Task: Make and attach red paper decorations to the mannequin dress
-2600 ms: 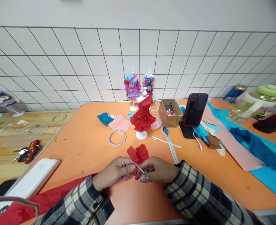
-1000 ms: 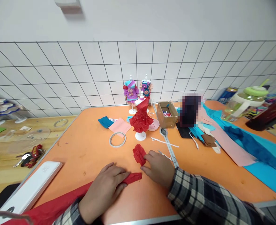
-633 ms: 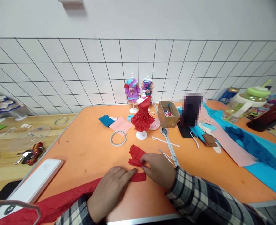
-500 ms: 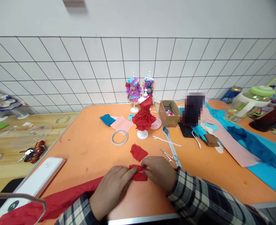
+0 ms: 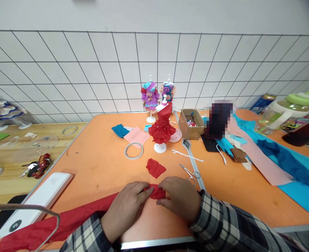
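Note:
A small folded piece of red fabric lies on the tabletop between my hands. My left hand presses on its left end, fingers closed over the cloth. From the other side, the bent fingers and thumb of my right hand grip the right end. A long strip of red fabric runs from the lower left to beneath my left hand; whether it joins the small piece is hidden. Just beyond my fingers rests a loose red scrap. Small scissors lie past my right hand.
Behind the scrap stands a mini dress form in a red dress, with two more behind. A tape roll, a cardboard box and a white power bank sit around. Coloured fabrics and a bottle are at right.
The small red piece now looks folded narrower. My right hand's thumb has moved toward me, to its near edge, with the fingertips at the far edge. The view has tilted slightly.

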`<state>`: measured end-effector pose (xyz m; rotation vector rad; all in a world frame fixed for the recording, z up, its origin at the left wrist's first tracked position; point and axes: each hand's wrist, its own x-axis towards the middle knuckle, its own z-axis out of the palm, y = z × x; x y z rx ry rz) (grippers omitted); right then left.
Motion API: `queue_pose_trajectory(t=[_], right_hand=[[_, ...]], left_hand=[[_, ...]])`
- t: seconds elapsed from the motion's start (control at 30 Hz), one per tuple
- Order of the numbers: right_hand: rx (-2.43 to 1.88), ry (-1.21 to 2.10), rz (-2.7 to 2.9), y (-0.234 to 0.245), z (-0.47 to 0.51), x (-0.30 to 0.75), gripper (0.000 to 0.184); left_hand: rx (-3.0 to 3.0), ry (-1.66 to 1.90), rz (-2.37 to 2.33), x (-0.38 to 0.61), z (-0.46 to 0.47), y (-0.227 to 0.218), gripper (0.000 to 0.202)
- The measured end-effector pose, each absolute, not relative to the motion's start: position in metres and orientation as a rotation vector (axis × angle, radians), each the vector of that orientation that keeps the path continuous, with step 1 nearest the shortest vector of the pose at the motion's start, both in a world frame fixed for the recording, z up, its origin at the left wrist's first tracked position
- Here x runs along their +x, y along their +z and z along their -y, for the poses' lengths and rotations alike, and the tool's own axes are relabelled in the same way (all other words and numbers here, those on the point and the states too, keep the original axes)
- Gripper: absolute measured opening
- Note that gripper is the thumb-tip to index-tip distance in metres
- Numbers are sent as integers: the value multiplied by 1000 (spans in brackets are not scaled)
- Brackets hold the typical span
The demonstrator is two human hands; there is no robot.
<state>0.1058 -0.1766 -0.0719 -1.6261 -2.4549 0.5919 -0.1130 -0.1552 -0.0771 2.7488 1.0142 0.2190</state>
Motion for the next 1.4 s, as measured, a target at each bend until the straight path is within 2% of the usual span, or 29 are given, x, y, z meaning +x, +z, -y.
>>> queue_pose_trajectory(t=[0.13, 0.37, 0.63, 0.9, 1.07, 1.17, 1.27, 1.4], right_hand=[[-1662, 570, 2435, -83, 179, 105, 20], [-1675, 606, 2431, -85, 175, 108, 21], [-1633, 538, 2451, -87, 176, 110, 17], [-1631, 533, 2450, -89, 175, 108, 18], [-1624, 594, 2327, -80, 156, 133, 27], [-1672, 581, 2231, -70, 146, 158, 27], [-1904, 423, 2215, -62, 148, 175, 24], [-2193, 297, 2308, -64, 162, 178, 21]], left_hand=[[2538, 338, -1063, -117, 152, -78, 29], [2346, 350, -1182, -122, 148, -76, 8], [2606, 219, -1022, -126, 152, -74, 23], [2889, -9, -1107, -117, 158, -77, 16], [2632, 45, -1296, -123, 145, -56, 20], [2345, 299, -1374, -129, 128, -38, 28], [2115, 561, -1329, -131, 108, -27, 32], [2144, 372, -1346, -123, 84, -28, 33]])
